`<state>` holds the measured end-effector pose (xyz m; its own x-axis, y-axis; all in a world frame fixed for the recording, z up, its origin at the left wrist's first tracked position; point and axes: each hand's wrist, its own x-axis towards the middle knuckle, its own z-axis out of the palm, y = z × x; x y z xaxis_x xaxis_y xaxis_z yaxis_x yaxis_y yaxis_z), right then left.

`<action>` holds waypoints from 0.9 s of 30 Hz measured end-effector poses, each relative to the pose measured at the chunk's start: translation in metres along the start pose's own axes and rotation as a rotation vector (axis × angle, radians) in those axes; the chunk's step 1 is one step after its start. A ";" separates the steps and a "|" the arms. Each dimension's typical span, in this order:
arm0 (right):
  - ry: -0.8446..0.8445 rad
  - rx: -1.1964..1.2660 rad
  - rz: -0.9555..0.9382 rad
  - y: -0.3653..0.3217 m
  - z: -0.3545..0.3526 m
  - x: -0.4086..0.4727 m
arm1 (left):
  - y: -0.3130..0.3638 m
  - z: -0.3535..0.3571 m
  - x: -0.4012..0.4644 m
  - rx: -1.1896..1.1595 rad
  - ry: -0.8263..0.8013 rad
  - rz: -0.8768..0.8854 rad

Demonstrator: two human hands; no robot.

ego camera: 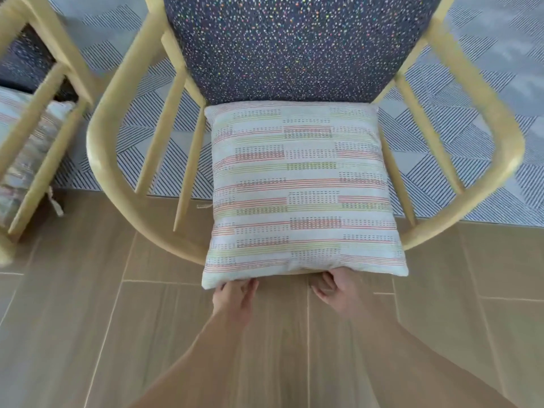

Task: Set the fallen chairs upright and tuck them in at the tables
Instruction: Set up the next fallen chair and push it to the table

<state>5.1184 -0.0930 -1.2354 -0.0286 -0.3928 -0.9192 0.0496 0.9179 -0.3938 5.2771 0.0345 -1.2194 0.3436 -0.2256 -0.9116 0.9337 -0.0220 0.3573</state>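
Seen from above, left to right. At the far left, a second chair point(44, 119) of pale yellow wood, only partly in frame and blurred, with a patterned cushion point(17, 172) behind its spindles. In the centre, the chair point(117, 178) stands upright, its curved wooden back rail nearest the viewer and its dark speckled seat point(294, 45) beyond, partly over the striped rug point(471, 119) and partly over the wood-look floor point(73, 319). A square striped pillow point(303, 189) leans against the back rail. The left hand point(234, 295) pinches the pillow's lower left edge; the right hand point(332, 287), fingers curled, sits at the lower edge, where whether it grasps pillow or rail cannot be told.
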 end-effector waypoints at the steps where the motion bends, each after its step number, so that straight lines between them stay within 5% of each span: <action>1: -0.002 0.009 -0.006 -0.001 0.002 -0.001 | -0.005 0.001 0.001 -0.017 -0.043 0.004; 18: -0.087 0.124 -0.023 0.007 0.001 -0.040 | -0.001 0.007 -0.011 -0.023 -0.045 0.065; 27: -0.004 0.123 0.057 -0.008 -0.009 -0.193 | 0.051 -0.006 -0.164 0.102 0.015 0.055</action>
<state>5.1147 -0.0243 -1.0545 -0.0183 -0.3410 -0.9399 0.1726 0.9249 -0.3389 5.2691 0.0761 -1.0532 0.3960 -0.2149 -0.8927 0.8987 -0.1087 0.4249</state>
